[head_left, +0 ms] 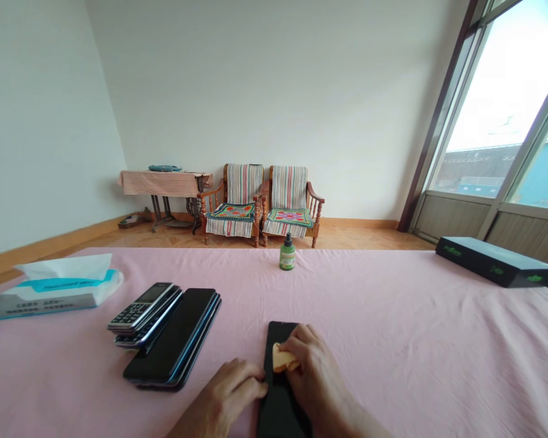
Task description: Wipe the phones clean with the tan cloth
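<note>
A black smartphone (281, 401) lies flat on the pink cloth in front of me, its screen facing up. My right hand (313, 365) is closed around a small folded yellow cloth (281, 359) and presses it on the upper part of the screen. On the phone's left edge, the curled fingers of my left hand (232, 389) grip the side. To the left sits a stack of smartphones (178, 340), with a smaller pile of keypad phones (146, 307) leaning against and partly over it.
A pink tablecloth (383, 340) covers the surface. A green spray bottle (287, 252) stands near the far edge. A tissue pack (59, 289) lies at the left, a black box (495, 261) at the far right. Beyond are two wooden chairs (242, 210) and a covered side table (159, 182).
</note>
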